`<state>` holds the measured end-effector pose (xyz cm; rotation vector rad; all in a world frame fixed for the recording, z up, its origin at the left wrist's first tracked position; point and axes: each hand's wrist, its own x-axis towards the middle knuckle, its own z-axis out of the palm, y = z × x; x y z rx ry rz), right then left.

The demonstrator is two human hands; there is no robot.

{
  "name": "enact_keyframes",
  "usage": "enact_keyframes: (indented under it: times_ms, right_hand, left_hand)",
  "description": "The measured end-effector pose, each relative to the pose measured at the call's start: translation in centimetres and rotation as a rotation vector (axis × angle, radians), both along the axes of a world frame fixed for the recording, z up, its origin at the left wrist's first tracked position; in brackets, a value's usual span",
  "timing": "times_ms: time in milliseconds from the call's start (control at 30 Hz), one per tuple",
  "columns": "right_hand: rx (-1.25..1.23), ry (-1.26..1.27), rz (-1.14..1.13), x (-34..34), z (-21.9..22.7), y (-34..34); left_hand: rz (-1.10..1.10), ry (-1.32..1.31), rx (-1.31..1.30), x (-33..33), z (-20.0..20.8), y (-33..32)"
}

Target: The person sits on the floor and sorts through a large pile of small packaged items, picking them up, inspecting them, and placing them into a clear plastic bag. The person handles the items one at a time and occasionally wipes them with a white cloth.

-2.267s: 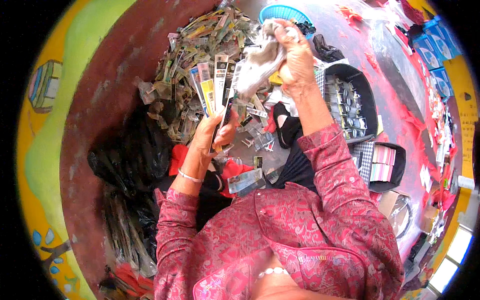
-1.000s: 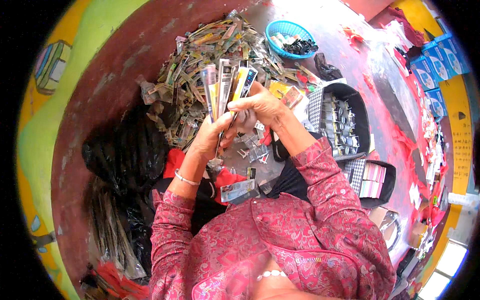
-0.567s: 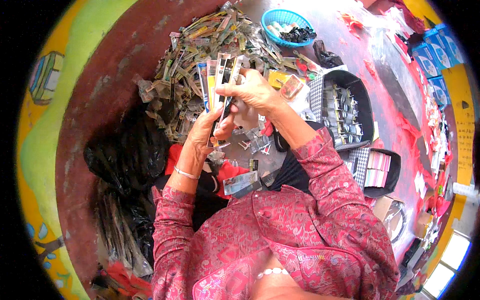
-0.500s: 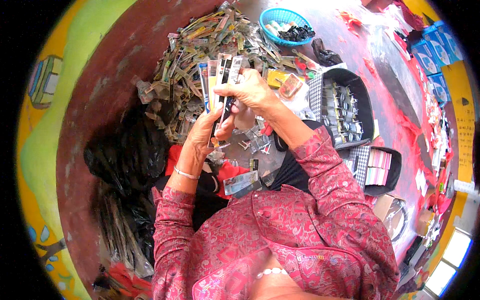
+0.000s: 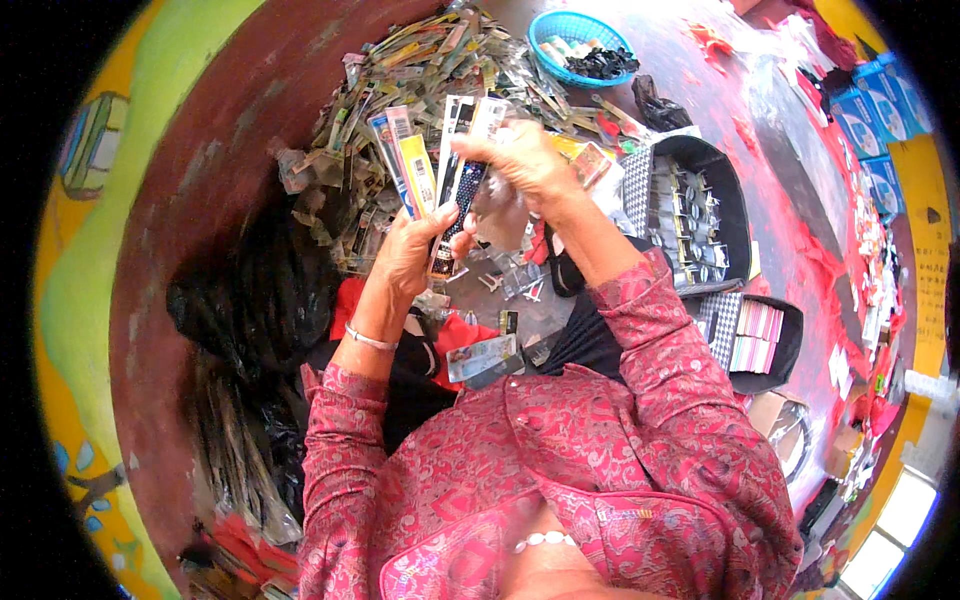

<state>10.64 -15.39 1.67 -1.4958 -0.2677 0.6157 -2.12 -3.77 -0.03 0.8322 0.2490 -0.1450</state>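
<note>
Head view: hands (image 5: 470, 200) raised, gripping packets (image 5: 430, 170).

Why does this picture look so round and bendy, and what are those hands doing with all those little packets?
The picture comes from a small wide-angle camera worn on a person's head, looking down. That lens bends straight edges, so everything curves toward the rim. The arms in patterned pink sleeves coming up from the bottom belong to the person wearing the camera.

The left hand holds a fan of long, narrow flat packets, like a hand of playing cards. The right hand reaches over their tops and pinches one of them.

Behind the hands lies a big heap of similar packets on the dark reddish floor. Farther back is a blue basket with small things inside. To the right sits a black tray of small shiny parts, and nearer, another black tray with pink and white cards. On the left lie black plastic bags.
</note>
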Motion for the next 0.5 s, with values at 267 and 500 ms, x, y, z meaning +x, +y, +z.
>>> enact_keyframes:
  times_ms: [267,500]
  right_hand:
    - [0.353,-0.226,-0.284,1.0,4.1,-1.6]
    - [0.051,-1.163,0.25,-2.2,1.5,1.4]
  left_hand:
    - [0.042,-0.006,-0.146,-0.2,-0.4,0.7]
    - [-0.137,0.015,0.215,-0.8,0.8,-0.8]
